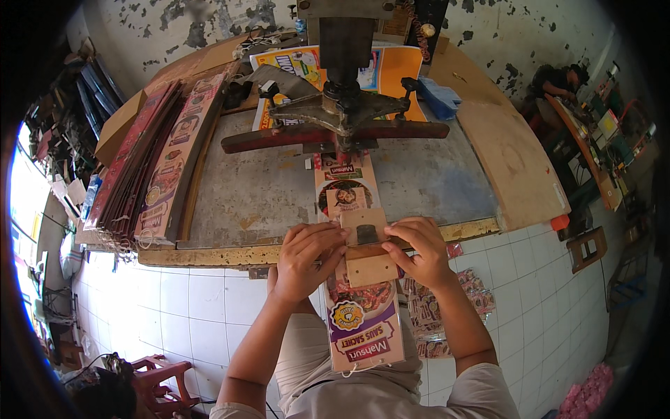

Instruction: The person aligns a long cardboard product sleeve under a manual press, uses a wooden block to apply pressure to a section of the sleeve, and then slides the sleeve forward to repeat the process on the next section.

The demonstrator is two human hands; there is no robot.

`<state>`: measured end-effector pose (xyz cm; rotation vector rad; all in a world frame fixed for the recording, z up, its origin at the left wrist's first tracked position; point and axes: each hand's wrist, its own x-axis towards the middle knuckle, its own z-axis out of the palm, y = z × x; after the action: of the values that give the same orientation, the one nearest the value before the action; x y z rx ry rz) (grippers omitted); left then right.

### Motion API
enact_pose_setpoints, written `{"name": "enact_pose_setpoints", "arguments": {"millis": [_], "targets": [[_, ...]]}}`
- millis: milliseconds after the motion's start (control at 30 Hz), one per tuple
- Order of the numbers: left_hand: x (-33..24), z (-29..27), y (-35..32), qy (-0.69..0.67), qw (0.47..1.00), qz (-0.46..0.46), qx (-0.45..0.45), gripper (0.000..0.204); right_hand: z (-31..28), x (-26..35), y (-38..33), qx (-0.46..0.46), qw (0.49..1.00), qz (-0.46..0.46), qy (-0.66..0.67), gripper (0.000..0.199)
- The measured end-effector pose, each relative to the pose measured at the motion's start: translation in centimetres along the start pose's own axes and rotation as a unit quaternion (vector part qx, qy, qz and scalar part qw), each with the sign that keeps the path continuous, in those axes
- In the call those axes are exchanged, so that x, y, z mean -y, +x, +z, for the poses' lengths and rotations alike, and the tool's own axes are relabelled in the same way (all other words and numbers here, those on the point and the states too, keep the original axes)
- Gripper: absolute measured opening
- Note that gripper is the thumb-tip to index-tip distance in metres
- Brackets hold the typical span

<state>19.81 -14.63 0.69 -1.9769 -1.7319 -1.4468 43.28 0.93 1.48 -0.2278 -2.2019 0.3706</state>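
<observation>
Centrally, item one: long printed cardboard strip (363,328), narrow, red and brown with food pictures and a yellow round badge, lying lengthwise from under the press head across the table edge and overhanging toward the person's lap; a loop of white string hangs at its near end. Item two: small plain wooden block (368,244), pale tan, with a dark slot near its middle, resting on top of the strip right at the table edge.

Left hand (306,258): palm down, fingers curled, fingertips pressed against the block's left side and onto the strip. Right hand (419,250): palm down, thumb and fingers pinching the block's right edge. Both forearms enter from the lower edge, elbows apart.

Surface: grey metal table (265,195), scuffed, with a worn yellowish front rim. Mounted behind the strip: press (342,105), dark vertical column with a reddish crossbar. Left of the table: stack of printed strips (164,167), laid on edge at a slant. Right: bare wooden board (509,160). Behind the press: yellow-orange printed sheets (391,70).

Room: white tiled floor (181,300), peeling grey wall (502,28), red plastic stool (157,377) at lower left, loose printed packets (433,314) on the floor beneath the right forearm.
</observation>
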Motion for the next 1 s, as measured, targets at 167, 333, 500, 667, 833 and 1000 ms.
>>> {"name": "enact_pose_setpoints", "arguments": {"millis": [167,333,500,667,833,1000], "targets": [[0.29,0.03,-0.04,0.017,1.000,0.023,0.000,0.027,-0.12,0.06,0.04,0.003,1.000,-0.001,-0.006,0.037],[0.32,0.12,-0.13,0.014,1.000,0.020,0.003,0.025,-0.28,0.20,0.32,0.012,1.000,-0.006,-0.014,0.037],[0.24,0.07,-0.14,0.015,1.000,0.018,0.008,0.023,-0.37,0.16,0.25,0.019,1.000,-0.006,-0.017,0.036],[0.22,0.08,-0.12,0.015,1.000,0.015,0.011,0.022,-0.33,0.04,0.26,0.018,1.000,-0.008,-0.017,0.035],[0.11,-0.02,-0.08,0.016,1.000,0.012,0.010,0.021,-0.30,0.07,0.35,0.016,1.000,-0.014,-0.016,0.034],[0.16,0.09,-0.14,0.018,1.000,0.012,0.006,0.021,-0.41,0.12,0.43,0.016,0.999,-0.018,-0.024,0.033]]}}
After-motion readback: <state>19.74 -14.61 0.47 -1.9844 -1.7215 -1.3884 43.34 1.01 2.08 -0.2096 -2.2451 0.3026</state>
